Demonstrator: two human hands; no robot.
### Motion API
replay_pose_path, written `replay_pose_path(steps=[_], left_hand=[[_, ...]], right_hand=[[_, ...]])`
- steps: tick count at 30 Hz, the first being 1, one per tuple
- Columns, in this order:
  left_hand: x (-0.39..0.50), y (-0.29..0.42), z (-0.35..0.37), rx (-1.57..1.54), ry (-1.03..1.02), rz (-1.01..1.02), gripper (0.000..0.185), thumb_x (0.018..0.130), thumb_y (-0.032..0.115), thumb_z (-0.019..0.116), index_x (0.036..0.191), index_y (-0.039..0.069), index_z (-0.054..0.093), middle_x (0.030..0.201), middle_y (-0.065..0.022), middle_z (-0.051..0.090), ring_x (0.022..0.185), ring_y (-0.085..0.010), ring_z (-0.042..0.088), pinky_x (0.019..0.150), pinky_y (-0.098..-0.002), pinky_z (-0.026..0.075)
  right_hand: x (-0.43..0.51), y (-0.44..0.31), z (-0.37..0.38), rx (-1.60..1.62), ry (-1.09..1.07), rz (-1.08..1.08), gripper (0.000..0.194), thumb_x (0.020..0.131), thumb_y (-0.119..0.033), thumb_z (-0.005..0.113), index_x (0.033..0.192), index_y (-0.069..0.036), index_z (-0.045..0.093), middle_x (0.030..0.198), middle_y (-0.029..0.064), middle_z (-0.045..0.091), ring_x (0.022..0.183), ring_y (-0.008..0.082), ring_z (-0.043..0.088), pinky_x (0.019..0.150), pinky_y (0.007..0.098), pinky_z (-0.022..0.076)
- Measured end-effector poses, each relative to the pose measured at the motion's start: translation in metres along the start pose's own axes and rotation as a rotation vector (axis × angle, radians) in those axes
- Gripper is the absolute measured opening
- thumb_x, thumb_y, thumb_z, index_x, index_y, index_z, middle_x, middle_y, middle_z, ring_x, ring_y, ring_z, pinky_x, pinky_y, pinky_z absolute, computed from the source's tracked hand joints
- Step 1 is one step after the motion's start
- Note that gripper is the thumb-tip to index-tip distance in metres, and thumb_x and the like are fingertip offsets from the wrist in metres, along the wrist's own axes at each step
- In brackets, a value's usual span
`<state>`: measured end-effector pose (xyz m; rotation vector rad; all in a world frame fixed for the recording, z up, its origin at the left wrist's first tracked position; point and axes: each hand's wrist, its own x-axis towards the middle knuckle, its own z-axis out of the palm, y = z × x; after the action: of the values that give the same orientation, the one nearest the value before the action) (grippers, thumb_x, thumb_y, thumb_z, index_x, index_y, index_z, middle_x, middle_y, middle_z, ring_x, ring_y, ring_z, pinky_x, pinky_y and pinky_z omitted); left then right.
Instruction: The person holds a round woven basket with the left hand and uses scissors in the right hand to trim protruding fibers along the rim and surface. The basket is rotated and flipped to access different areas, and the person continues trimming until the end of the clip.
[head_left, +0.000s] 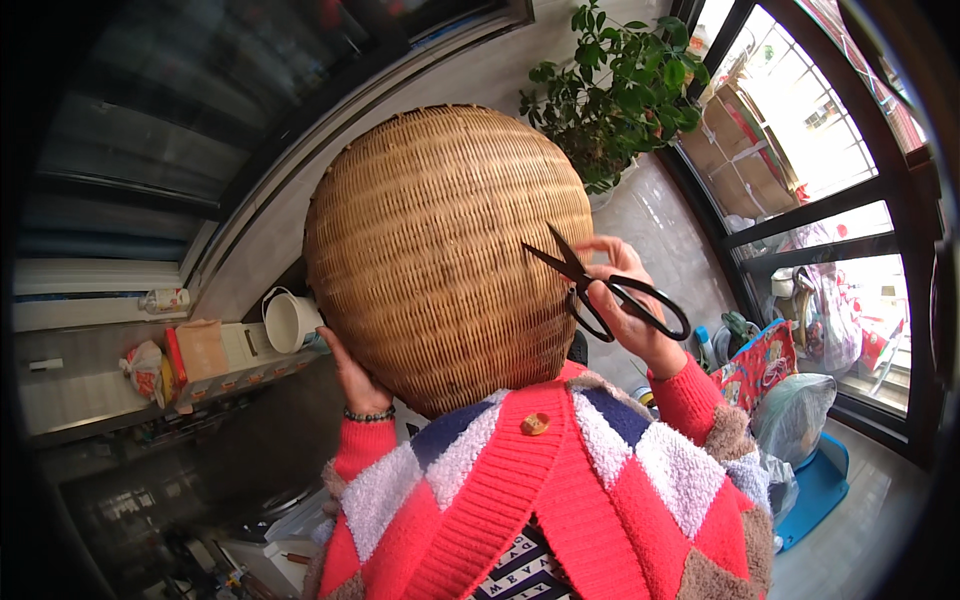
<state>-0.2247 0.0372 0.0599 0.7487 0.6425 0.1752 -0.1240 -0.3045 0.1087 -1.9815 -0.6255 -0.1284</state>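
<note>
Before my chest stands a large woven bamboo basket or tray (450, 247), its broad ribbed face turned towards me. Its lower left rim rests against my left hand (356, 379), whose thumb lies along the edge; the other fingers are mostly hidden behind it. At the right side of the weave my right hand (626, 300) holds a pair of black-handled scissors (577, 274). The blades are parted and point up and left, in front of the weave. A beaded bracelet (369, 415) circles my left wrist.
A leafy potted plant (622, 90) grows beyond the basket. To the left are a white bucket (291, 322) and a drawer unit (240, 349). On the right, bags (795, 412) and a blue plastic dustpan-like item (817, 487) lie near the framed glass door (817, 232).
</note>
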Motion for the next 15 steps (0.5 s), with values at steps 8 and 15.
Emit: replay_pose_path(steps=[8,15], left_hand=[[-0.005,0.004,0.003,0.023,-0.009,0.049,0.070,0.096,0.060,0.041,0.145,0.011,0.038,0.146,-0.0029,0.045,0.128,-0.0246,0.047,0.106,-0.0392,0.040],[-0.006,0.007,0.006,0.038,-0.009,0.082,0.071,0.095,0.060,0.043,0.144,0.009,0.039,0.143,-0.0029,0.047,0.125,-0.0235,0.050,0.104,-0.0379,0.043]], right_hand=[[0.013,-0.006,-0.007,1.077,0.083,0.719,0.041,0.104,-0.036,0.044,0.120,-0.002,0.059,0.087,0.0019,0.064,0.084,0.0117,0.061,0.081,0.0268,0.0480],[0.013,-0.041,-0.017,-0.029,-0.173,0.211,0.019,0.087,-0.021,0.070,0.079,-0.003,0.067,0.062,0.0106,0.060,0.055,0.0258,0.058,0.050,0.0334,0.0431]])
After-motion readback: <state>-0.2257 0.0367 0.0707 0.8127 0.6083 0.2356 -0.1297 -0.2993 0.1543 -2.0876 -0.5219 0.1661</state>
